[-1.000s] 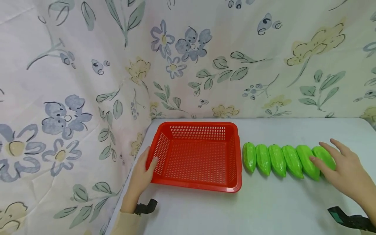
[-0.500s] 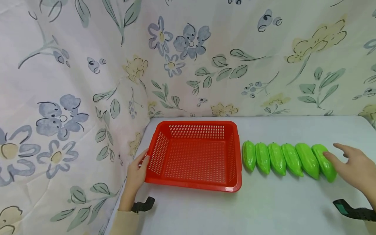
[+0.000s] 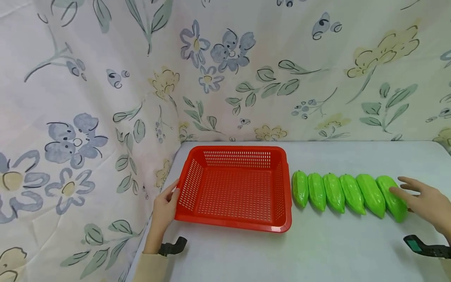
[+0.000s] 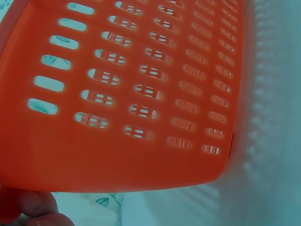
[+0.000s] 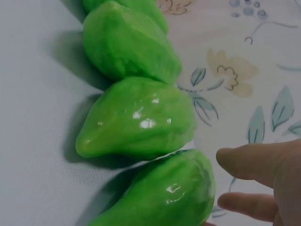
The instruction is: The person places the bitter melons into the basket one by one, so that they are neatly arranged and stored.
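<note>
My left hand (image 3: 165,205) grips the left rim of a red plastic basket (image 3: 232,226), thumb over the rim. In the left wrist view, fingertips (image 4: 40,205) show at the lower edge of the basket's slotted wall (image 4: 117,160). My right hand (image 3: 424,199) is at the rightmost fruit (image 3: 387,192), a glossy green, long one with a pointed tip. Its thumb overlaps that fruit's right side in the head view, other fingers spread apart beyond. In the right wrist view, two fingers (image 5: 249,160) extend beside the blunt end of the fruit (image 5: 174,188), with a gap showing.
Several more green fruits (image 3: 332,192) lie side by side in a row between the basket and the right hand. All stand on a white table (image 3: 317,246). A flowered cloth (image 3: 267,78) hangs behind and at the left.
My left hand has moved onto the basket's left rim and grips it. My right hand has shifted slightly right and down, uncovering more of the rightmost fruit, its fingers lowering beside it.
</note>
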The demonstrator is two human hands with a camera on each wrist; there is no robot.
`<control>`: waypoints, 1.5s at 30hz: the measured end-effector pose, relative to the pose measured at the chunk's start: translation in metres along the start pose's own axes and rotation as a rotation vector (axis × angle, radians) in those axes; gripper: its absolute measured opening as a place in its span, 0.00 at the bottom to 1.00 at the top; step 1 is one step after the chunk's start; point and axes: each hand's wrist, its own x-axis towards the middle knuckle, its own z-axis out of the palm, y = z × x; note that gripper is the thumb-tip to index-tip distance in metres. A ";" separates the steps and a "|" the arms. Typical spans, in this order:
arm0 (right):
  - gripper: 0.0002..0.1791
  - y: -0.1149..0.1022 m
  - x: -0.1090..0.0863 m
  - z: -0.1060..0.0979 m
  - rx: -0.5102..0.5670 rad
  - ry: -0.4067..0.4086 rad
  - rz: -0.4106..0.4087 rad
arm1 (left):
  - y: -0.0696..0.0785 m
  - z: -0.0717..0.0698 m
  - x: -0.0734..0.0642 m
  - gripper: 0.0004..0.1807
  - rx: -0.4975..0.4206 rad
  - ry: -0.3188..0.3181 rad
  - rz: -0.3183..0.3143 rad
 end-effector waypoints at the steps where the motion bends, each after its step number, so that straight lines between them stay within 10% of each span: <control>1: 0.45 0.002 0.002 0.000 0.013 -0.003 0.003 | 0.000 0.000 0.000 0.23 -0.006 -0.001 -0.005; 45: 0.50 0.004 0.017 -0.008 0.075 -0.020 0.068 | 0.000 0.004 0.000 0.24 -0.037 0.013 -0.072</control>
